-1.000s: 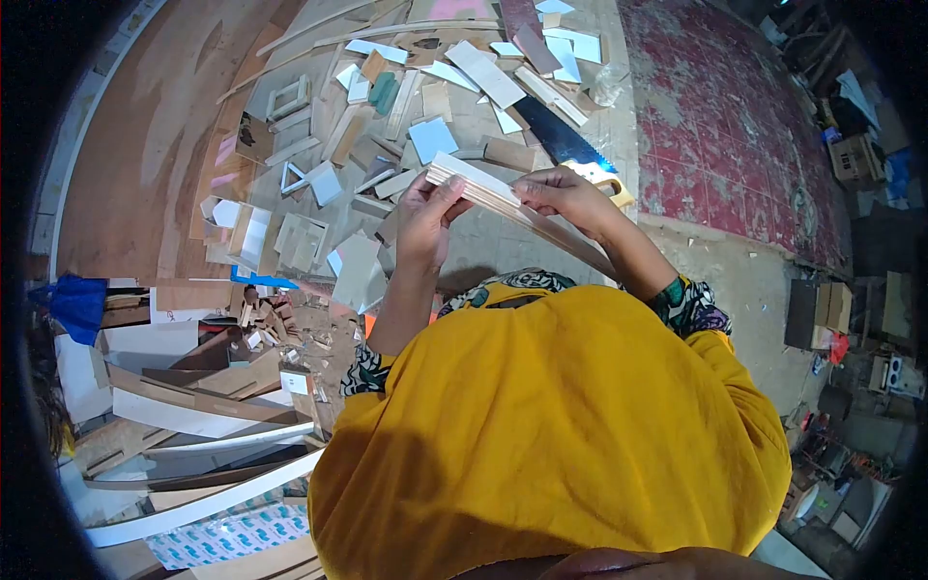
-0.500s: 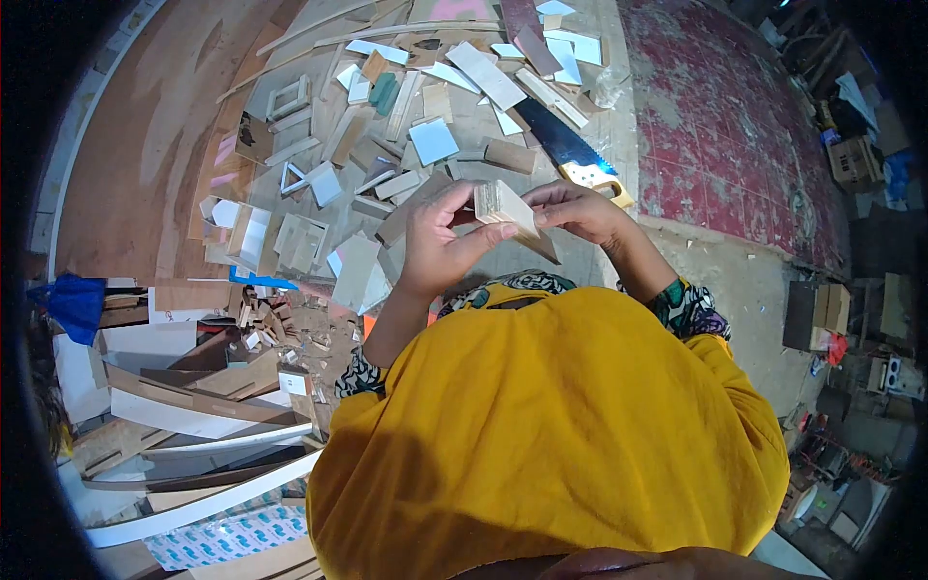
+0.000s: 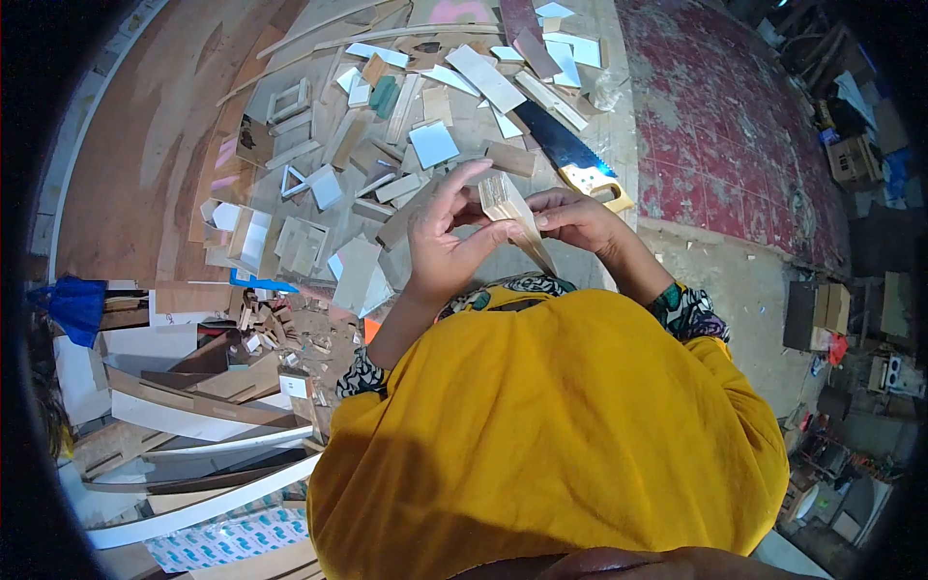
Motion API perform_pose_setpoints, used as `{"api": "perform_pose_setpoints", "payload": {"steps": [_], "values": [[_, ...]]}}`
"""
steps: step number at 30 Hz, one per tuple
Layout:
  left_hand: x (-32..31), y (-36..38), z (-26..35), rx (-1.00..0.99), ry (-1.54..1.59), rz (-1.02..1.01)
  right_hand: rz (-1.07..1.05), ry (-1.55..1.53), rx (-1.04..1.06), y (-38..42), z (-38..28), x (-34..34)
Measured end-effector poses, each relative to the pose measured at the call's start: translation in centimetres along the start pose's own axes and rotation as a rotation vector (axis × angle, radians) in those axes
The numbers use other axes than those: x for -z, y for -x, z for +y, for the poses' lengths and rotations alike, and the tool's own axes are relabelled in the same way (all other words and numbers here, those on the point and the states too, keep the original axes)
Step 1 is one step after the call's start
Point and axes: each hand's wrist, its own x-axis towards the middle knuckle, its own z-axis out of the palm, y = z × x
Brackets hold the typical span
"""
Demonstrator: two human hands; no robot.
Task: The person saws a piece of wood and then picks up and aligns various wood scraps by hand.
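Observation:
A small stack of plywood pieces point(image 3: 515, 215) is held between both hands in front of my chest, its layered end facing up. My left hand point(image 3: 452, 224) grips the stack from the left with the thumb at its near side, and a finger is raised off it. From the right, my right hand point(image 3: 575, 222) pinches the stack with thumb and fingers. Beyond the right hand lies a handsaw point(image 3: 565, 145) with a yellowish handle. A white square piece point(image 3: 433, 144) rests among wooden offcuts just past the left hand.
Many wooden and white offcuts cover the work surface. A green block point(image 3: 384, 96) sits among them. To the right is a worn red surface point(image 3: 735, 135). Long boards and curved strips point(image 3: 203, 411) are piled at lower left, near a blue bag point(image 3: 75, 307).
The stack has tilted and turned a little in the hands. Fingers of my left hand have lifted away from its far side.

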Motion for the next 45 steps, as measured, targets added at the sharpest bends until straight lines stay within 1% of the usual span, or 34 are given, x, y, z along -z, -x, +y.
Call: {"api": "perform_pose_setpoints", "payload": {"steps": [2,4,5,7,8,10,12,17,23,26,28,29,31,38,45], "values": [[0.1,0.2,-0.5,-0.015,0.004,0.003,-0.003,0.001,0.011,-0.1,0.2,0.1],[0.5,0.2,-1.1,-0.113,-0.16,0.012,-0.006,0.002,0.021,-0.3,0.5,0.1],[0.7,0.2,-1.2,-0.113,-0.161,0.012,-0.011,-0.009,0.029,-0.4,0.6,0.1],[0.8,0.0,-1.0,-0.252,-0.303,-0.005,-0.017,-0.019,0.037,-0.4,0.6,0.0],[0.7,0.0,-0.9,-0.253,-0.303,-0.005,-0.013,-0.011,0.033,-0.5,0.7,-0.1],[0.6,0.0,-0.8,-0.19,-0.265,0.023,-0.01,-0.002,0.03,-0.5,0.7,-0.2],[0.6,0.0,-1.0,-0.195,-0.253,0.029,0.028,-0.011,0.021,-0.4,0.7,-0.4],[0.8,0.0,-1.3,-0.194,-0.226,0.042,0.012,0.0,0.027,-0.7,1.0,-0.1],[0.8,-0.1,-1.3,-0.142,-0.227,0.038,0.052,0.006,0.034,-0.7,0.9,-0.3],[0.4,0.0,-1.4,-0.14,-0.165,0.097,0.069,0.016,0.031,-0.7,0.9,-0.3],[0.3,0.0,-1.1,-0.042,-0.004,0.078,0.071,0.014,0.031,-0.6,0.8,-0.3],[0.4,0.1,-1.2,-0.041,-0.004,0.077,0.062,0.014,0.028,-0.6,0.8,-0.2],[0.7,0.1,-1.6,-0.102,-0.122,0.038,0.053,0.015,0.026,-0.6,0.7,-0.1],[0.4,-0.1,-1.1,-0.085,-0.067,0.026,0.018,-0.003,0.016,-0.6,0.8,0.2],[0.6,0.1,-1.2,-0.06,-0.125,-0.002,-0.01,-0.024,0.03,-0.6,0.8,0.1]]}}
